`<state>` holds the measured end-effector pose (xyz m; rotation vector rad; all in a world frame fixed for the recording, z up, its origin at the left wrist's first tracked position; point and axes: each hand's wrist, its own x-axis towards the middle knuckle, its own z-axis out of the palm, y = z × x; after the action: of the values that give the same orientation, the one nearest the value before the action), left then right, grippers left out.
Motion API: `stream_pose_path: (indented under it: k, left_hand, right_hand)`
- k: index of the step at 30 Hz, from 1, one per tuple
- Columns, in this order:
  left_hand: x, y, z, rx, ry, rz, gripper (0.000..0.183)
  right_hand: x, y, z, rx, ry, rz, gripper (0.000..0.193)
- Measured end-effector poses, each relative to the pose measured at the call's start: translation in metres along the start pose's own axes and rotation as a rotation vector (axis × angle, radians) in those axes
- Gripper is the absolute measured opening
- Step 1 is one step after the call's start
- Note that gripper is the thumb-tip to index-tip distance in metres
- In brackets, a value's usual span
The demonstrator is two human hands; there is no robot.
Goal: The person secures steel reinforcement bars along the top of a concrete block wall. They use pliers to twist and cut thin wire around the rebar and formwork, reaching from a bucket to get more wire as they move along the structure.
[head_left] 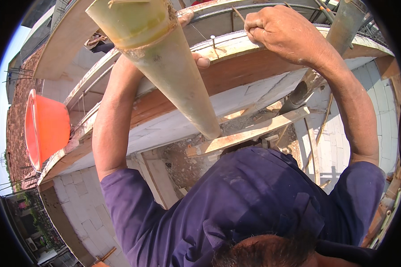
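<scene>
A thick bamboo pole [173, 75] rises close in front of me and hides most of my left hand [201, 61]. Only its thumb and a fingertip show past the pole, spread apart, at the edge of a curved wooden form board [249, 66]. The rest of that hand is out of sight, so any hold on the board is not visible. My right hand [283, 33] is closed above the board's rim, its fingers pinched on a thin brown rod [239, 14]. Between the hands, a pale-headed nail [213, 41] stands upright in the board's top edge.
An orange-red plastic basin [49, 127] sits on the rim at the left. Another bamboo pole [307, 86] stands at the right. A timber plank [254, 131] lies below, beside white block walls [82, 209]. Steel bars [327, 11] line the form's far side.
</scene>
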<state>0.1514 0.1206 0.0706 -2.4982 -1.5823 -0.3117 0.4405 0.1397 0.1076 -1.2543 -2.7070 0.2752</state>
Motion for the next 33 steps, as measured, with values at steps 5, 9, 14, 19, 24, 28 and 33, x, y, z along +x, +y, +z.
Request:
stream_pose_path:
  k: [5,9,14,19,24,28,33]
  left_hand:
    - [0.009,0.004,0.001,0.044,0.018,0.046,0.111]
    - [0.009,0.006,-0.002,-0.007,0.019,0.065,0.110]
    - [0.007,0.004,0.000,-0.063,0.031,0.068,0.108]
    - [0.004,0.004,-0.006,-0.099,0.025,0.059,0.106]
    - [0.005,0.007,-0.009,-0.132,0.010,0.071,0.105]
    - [0.009,0.010,-0.016,-0.160,0.001,0.097,0.103]
    - [0.007,0.005,-0.017,-0.494,-0.159,0.008,0.098]
  right_hand:
    - [0.074,-0.032,-0.017,-0.374,-0.161,0.037,0.023]
    - [0.102,-0.041,-0.006,-0.104,0.064,-0.425,0.021]
    - [0.048,-0.048,-0.001,0.246,0.064,-0.522,0.023]
    - [0.001,-0.044,0.006,-0.146,-0.098,-0.312,0.021]
    - [0.007,0.002,0.002,0.180,-0.008,-0.299,0.018]
    - [0.071,0.014,-0.012,-0.006,-0.213,-0.230,0.021]
    - [0.118,-0.035,0.006,0.109,0.031,-0.647,0.021]
